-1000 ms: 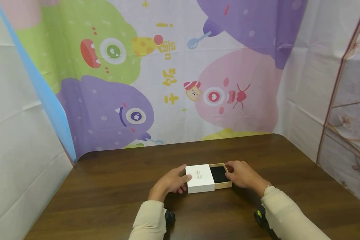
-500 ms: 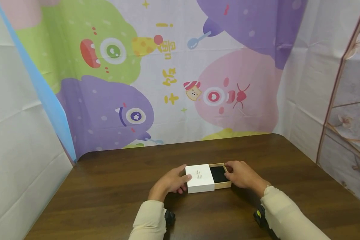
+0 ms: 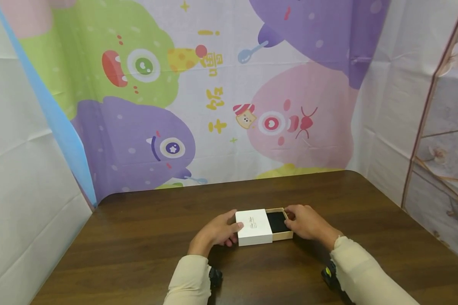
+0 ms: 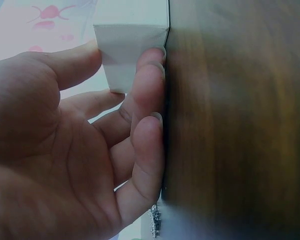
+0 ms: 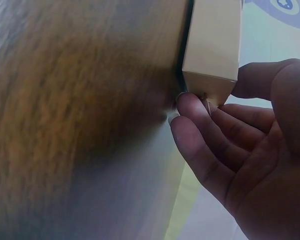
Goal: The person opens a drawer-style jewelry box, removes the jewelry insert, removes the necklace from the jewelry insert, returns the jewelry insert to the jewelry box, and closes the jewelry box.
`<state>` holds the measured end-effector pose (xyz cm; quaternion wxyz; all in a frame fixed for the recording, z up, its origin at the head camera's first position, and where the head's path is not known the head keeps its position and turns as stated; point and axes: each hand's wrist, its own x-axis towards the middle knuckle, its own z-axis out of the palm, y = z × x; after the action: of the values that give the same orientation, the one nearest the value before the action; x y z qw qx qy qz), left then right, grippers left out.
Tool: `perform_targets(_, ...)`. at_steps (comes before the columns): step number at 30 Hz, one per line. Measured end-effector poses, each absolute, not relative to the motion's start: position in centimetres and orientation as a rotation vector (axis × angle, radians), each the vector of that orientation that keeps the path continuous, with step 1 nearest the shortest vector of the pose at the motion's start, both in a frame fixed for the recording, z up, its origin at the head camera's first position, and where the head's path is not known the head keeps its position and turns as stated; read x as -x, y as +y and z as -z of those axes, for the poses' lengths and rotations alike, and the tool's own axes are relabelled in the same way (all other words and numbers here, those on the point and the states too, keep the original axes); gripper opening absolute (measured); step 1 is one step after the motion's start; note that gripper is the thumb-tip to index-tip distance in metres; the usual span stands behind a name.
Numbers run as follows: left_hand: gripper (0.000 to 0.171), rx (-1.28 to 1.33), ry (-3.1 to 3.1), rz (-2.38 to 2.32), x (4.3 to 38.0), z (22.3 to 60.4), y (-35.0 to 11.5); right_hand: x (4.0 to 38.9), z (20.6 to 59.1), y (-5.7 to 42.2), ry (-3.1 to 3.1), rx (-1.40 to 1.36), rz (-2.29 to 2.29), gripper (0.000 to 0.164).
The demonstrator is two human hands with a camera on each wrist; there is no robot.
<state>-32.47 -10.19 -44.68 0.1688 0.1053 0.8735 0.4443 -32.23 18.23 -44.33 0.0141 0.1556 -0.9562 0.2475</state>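
Observation:
A small drawer-style gift box lies on the wooden table, its white printed sleeve on the left. The tan cardboard drawer sticks out of the sleeve's right side and shows a black lining inside. My left hand holds the sleeve's left end, thumb on top and fingers against the end face. At the drawer's outer end, my right hand grips with the thumb over the rim and fingers at the end wall. A small tab shows there between the fingers in the right wrist view.
The brown wooden table extends around the box. Behind it hangs a cloth with cartoon monsters, and pale panels stand at both sides. Both forearms wear cream sleeves with black wrist devices.
The drawer has slid slightly left into the white sleeve, my right hand moving with it. My left hand and the sleeve stay almost in place.

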Motion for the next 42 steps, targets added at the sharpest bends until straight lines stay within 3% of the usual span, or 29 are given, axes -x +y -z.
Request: perform_targets(42,0.067,-0.297,2.471,-1.318,32.24,44.85,-10.33,31.90,43.81,17.65,-3.019,-0.438,-0.779,0.034)
